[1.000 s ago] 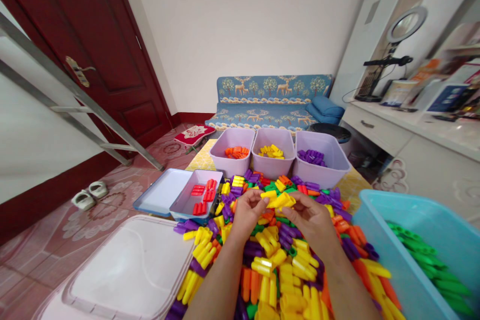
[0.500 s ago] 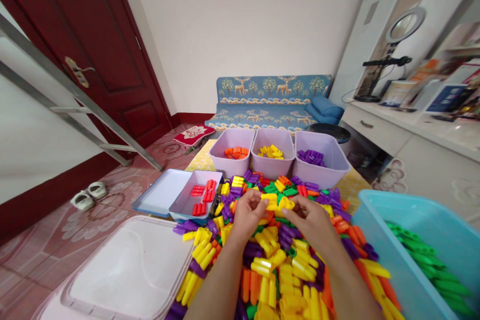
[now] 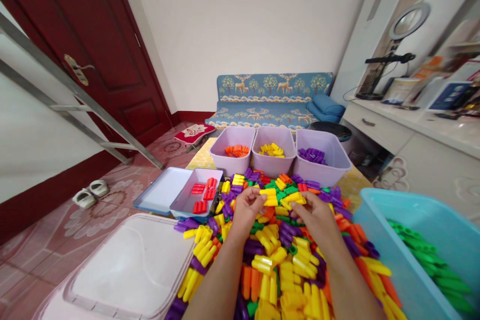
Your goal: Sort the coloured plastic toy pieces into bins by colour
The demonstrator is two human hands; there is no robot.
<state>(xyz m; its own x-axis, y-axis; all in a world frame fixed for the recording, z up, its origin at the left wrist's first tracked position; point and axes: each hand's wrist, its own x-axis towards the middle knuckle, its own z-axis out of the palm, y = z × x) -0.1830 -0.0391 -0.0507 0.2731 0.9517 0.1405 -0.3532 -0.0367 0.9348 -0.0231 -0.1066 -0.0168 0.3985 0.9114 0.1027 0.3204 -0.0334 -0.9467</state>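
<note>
Over a heap of coloured plastic tube pieces, my left hand pinches a yellow tube piece made of joined short tubes. My right hand grips a second yellow tube piece, turned at a slant. A narrow gap separates the two pieces. Below and around my hands lie yellow, purple, orange, green and red pieces, among them green pieces just behind and a large cluster of yellow pieces in front.
Three lilac bins at the back hold orange pieces, yellow pieces and purple pieces. A small box at left has red pieces. Right stands a turquoise tub with green pieces. A pale lid lies front left.
My hands have moved slightly apart. The two yellow pieces, close together before, now show a gap, and the right one is tilted differently.
</note>
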